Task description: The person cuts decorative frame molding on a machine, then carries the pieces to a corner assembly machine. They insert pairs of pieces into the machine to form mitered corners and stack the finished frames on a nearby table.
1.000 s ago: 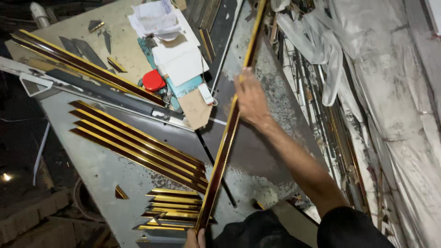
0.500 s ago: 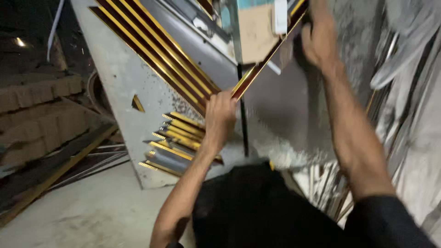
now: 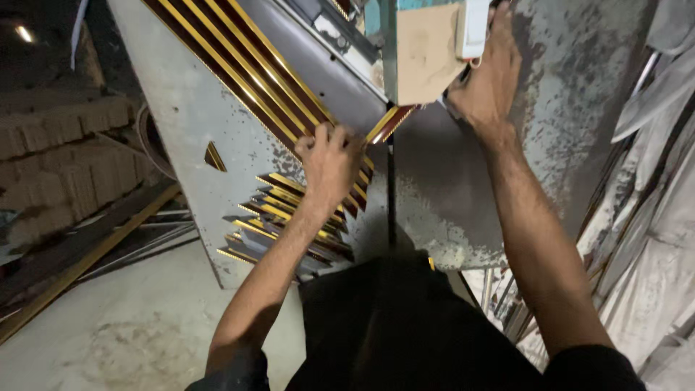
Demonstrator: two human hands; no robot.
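Left hand (image 3: 329, 161) closed around the near end of a gold-and-maroon moulding strip (image 3: 391, 123), keeping it flat on the worn grey metal table (image 3: 188, 108). Right hand (image 3: 489, 80) pressing further along, probably on the same strip, though cardboard (image 3: 423, 51) hides it; grip unclear. Cut strips (image 3: 289, 224) stacked nearby, ready to hand.

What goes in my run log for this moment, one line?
left hand: gripping gold-and-brown moulding strip | right hand: on strip's far part | surface: metal table

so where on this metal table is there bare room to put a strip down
Bare patches: the grey table left of the long gold strips, and the worn area right of the right hand. Crowded: the short strip pile below the left hand.
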